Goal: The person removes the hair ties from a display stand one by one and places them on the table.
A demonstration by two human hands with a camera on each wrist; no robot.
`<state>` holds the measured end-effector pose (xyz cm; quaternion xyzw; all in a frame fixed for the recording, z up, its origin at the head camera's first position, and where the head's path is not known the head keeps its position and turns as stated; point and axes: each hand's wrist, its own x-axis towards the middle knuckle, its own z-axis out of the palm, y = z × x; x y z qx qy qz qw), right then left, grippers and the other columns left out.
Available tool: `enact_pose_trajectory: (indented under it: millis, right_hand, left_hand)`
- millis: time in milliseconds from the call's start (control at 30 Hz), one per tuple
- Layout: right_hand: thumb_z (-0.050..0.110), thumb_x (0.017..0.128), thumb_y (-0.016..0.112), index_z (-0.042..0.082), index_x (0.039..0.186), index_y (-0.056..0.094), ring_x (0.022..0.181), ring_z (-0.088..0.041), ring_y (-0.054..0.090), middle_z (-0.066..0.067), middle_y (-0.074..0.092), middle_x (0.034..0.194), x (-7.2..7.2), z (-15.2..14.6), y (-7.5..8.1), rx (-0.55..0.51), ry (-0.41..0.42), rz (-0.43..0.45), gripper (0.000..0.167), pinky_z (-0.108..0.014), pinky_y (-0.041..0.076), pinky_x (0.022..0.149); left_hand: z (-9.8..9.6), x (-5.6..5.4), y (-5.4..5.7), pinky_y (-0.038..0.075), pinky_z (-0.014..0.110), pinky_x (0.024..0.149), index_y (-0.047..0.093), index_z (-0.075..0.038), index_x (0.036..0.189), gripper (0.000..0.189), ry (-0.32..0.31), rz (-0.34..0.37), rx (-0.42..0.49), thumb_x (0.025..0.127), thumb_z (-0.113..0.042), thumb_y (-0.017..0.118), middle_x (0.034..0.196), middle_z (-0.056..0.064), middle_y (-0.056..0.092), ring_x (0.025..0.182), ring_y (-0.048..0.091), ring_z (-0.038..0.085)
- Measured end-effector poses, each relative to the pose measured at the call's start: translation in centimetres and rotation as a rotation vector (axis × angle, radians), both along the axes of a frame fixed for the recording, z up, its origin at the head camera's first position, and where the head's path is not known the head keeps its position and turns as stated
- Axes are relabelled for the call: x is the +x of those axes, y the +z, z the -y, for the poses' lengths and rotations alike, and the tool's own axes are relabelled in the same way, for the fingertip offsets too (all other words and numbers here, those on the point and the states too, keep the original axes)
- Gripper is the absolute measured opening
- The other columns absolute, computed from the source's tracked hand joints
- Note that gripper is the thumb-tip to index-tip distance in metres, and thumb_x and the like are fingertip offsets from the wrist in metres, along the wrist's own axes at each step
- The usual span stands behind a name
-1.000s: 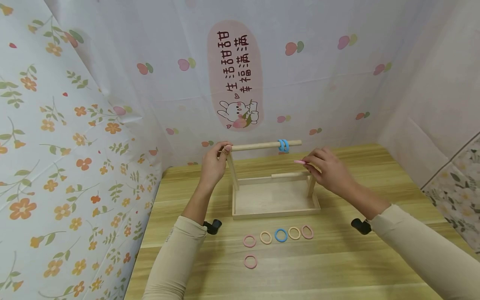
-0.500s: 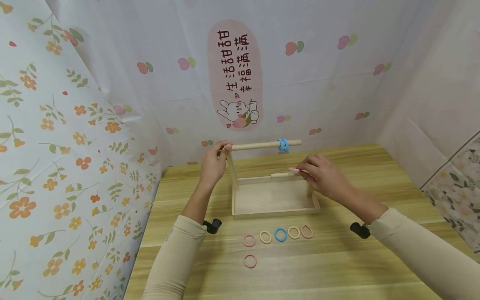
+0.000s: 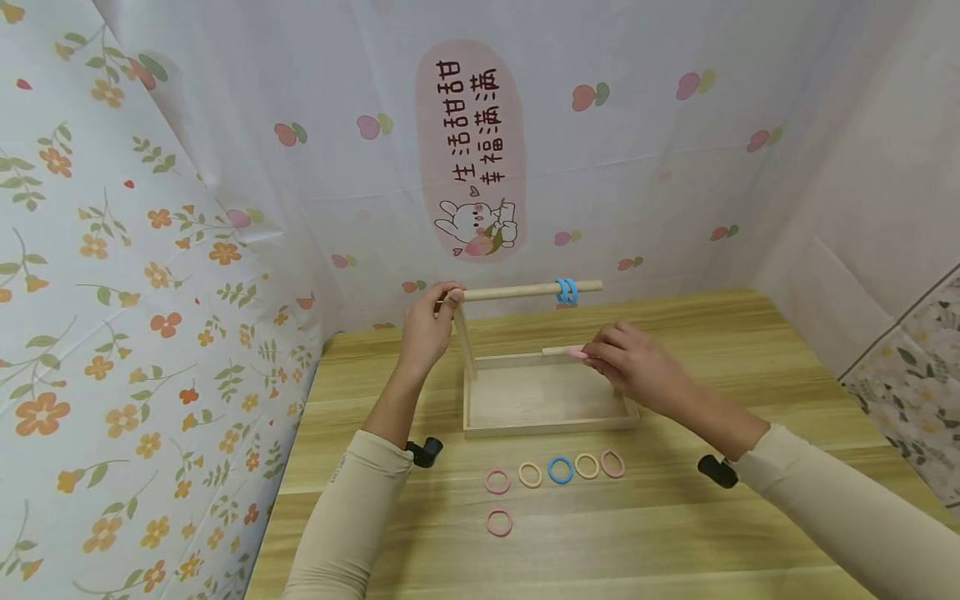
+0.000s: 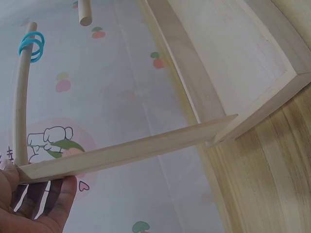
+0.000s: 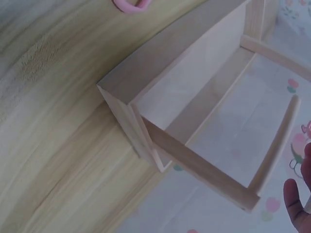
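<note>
In the head view my left hand [image 3: 429, 333] grips the top of the left post of a wooden stand [image 3: 480, 429], where the upper rod [image 3: 517, 292] joins it. The left wrist view shows my thumb and fingers [image 4: 62, 201] on that post [image 4: 121, 155]. Two blue rings [image 3: 567, 291] hang around the upper rod near its free right end. My right hand [image 3: 633, 362] pinches a pink ring [image 3: 576, 352] at the lower rod [image 3: 553, 351]; whether the ring encircles the rod I cannot tell. The right wrist view catches only part of this hand [image 5: 300, 206], without that ring.
On the wooden table [image 3: 637, 542], in front of the stand, lie several loose rings: a blue ring [image 3: 560, 470], cream rings such as this cream ring [image 3: 530, 475], and pink ones, including a pink ring [image 3: 499, 522] nearest me. A printed cloth [image 3: 630, 183] hangs behind.
My right hand has moved down and left, bringing the pink ring from beyond the upper rod's end to the lower rod. The left hand keeps its grip in place.
</note>
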<state>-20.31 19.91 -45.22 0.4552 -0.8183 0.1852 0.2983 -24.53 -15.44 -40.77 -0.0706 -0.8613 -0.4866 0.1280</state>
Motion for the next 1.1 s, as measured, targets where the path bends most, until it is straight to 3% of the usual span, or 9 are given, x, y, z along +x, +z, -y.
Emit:
enact_pose_trajectory:
  millis: [200,300,633,1100]
  right_hand:
    - [-0.004,0.088,0.088,0.004,0.108,0.08,0.086,-0.021,0.062,-0.005,0.071,0.098,0.7,0.6,-0.2,-0.011,0.037,0.01,0.023,-0.039,0.055,0.072]
    - [-0.008,0.082,0.091,0.005,0.11,0.08,0.088,-0.02,0.062,-0.005,0.071,0.101,1.0,0.9,-0.3,-0.007,0.056,0.019,0.032,-0.039,0.055,0.074]
    - [-0.014,0.073,0.093,0.011,0.108,0.081,0.082,-0.013,0.057,0.0,0.066,0.094,2.0,1.3,-0.8,0.017,0.144,0.021,0.044,-0.024,0.051,0.067]
    - [-0.006,0.074,0.095,0.009,0.109,0.084,0.082,-0.009,0.071,0.004,0.078,0.093,3.4,2.0,-2.1,0.084,0.195,0.043,0.039,-0.022,0.06,0.072]
  left_hand:
    - [0.0,0.1,0.1,0.058,0.04,0.08,0.075,-0.014,0.135,0.039,0.005,0.004,-0.004,0.113,-0.04,0.057,0.122,0.014,0.078,0.119,0.076,0.033]
    - [0.0,0.1,0.1,0.057,0.039,0.079,0.075,-0.013,0.135,0.039,0.004,0.004,-0.007,0.113,-0.041,0.057,0.121,0.014,0.078,0.118,0.076,0.032]
    - [0.0,0.0,0.0,0.058,0.042,0.081,0.075,-0.013,0.135,0.039,-0.002,0.011,0.003,0.114,-0.04,0.057,0.12,0.015,0.077,0.118,0.075,0.034]
    - [0.0,0.1,0.1,0.059,0.044,0.083,0.075,-0.015,0.135,0.039,0.006,0.012,-0.013,0.114,-0.041,0.057,0.123,0.014,0.078,0.12,0.076,0.033]
